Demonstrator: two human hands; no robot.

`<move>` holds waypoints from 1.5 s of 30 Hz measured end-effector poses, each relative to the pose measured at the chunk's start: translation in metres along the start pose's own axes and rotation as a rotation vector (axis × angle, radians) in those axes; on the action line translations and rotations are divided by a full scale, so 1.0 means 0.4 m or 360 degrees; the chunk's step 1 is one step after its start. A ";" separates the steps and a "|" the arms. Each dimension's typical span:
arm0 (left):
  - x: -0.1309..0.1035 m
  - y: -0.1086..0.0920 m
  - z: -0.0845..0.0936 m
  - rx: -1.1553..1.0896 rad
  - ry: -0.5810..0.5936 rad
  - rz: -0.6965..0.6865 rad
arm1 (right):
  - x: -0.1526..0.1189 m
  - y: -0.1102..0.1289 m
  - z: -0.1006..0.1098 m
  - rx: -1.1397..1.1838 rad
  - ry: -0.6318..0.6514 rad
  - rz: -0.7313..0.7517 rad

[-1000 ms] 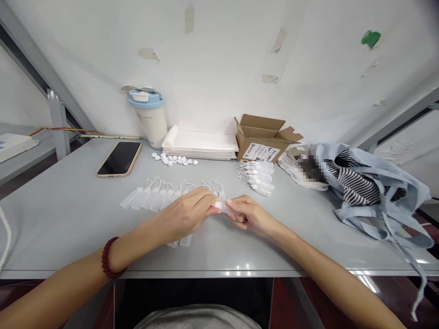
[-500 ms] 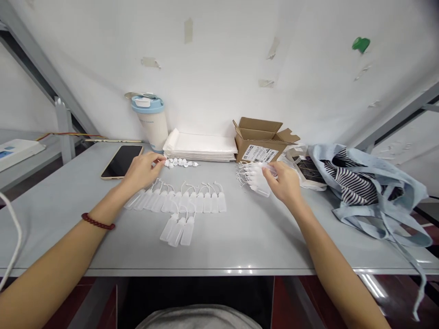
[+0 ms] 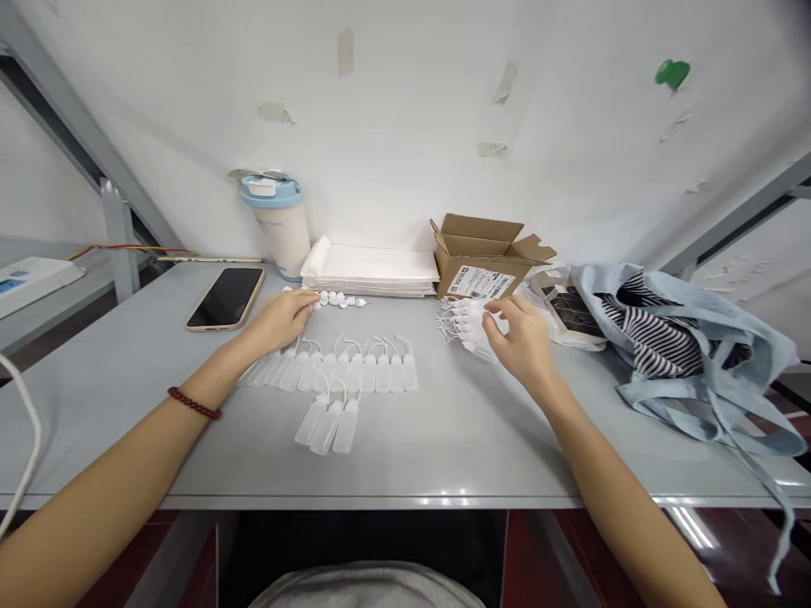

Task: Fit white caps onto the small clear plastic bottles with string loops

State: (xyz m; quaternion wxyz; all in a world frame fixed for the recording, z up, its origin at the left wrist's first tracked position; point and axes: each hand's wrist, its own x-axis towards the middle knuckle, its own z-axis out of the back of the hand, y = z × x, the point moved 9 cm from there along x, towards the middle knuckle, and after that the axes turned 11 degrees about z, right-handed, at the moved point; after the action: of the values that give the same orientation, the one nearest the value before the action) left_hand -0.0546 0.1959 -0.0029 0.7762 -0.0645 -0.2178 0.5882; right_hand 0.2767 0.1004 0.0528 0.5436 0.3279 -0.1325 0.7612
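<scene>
At the left end of a short row of small white caps (image 3: 342, 300), my left hand (image 3: 279, 321) has its fingers curled together. Its fingertips touch the caps, and whatever is between them is hidden. My right hand (image 3: 523, 338) has its thumb and fingertips closed at the end of one bottle in a fanned pile of small translucent plastic bottles (image 3: 472, 317) with white cords. A row of the same bottles (image 3: 342, 371) lies in the middle of the table, partly behind my left wrist. Three more bottles (image 3: 328, 426) lie in front of that row.
A phone (image 3: 226, 298) lies on the grey table (image 3: 443, 447) at the left, near a tumbler (image 3: 282, 232) with a blue lid. Along the wall are stacked white sheets (image 3: 380, 266) and an open cardboard box (image 3: 475, 262). A light blue cloth bag (image 3: 715, 363) covers the right side.
My left hand has moved slightly right along the caps, covering some at the left end. The right hand stays at the bottle pile, with its fingers shifted a little.
</scene>
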 end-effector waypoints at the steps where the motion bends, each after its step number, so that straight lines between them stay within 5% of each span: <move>1: 0.001 0.001 -0.002 0.0002 0.0011 0.0004 | -0.003 0.020 -0.002 0.0116 -0.0011 0.0017; 5: 0.000 -0.007 -0.006 0.0021 0.0070 0.0000 | -0.034 0.162 -0.037 0.0510 0.0134 0.0266; 10: -0.004 -0.017 0.001 0.0044 0.0128 0.0020 | -0.121 0.380 -0.085 0.0755 0.0579 0.0870; 14: -0.006 -0.016 -0.001 0.0053 0.0165 0.0068 | -0.172 0.451 -0.095 0.0680 0.0778 0.1066; 27: -0.012 -0.035 0.010 -0.0020 0.0116 0.0117 | -0.204 0.491 -0.124 0.0644 0.0757 0.1225; 45: -0.018 -0.056 0.028 -0.0059 0.0056 0.0096 | -0.163 0.463 -0.125 0.1064 0.0820 0.0930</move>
State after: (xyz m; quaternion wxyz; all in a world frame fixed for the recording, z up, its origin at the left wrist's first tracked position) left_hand -0.0409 0.1808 0.0132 0.7605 -0.0957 -0.2131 0.6059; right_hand 0.1024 0.0108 0.0018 0.1885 0.2347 0.1704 0.9383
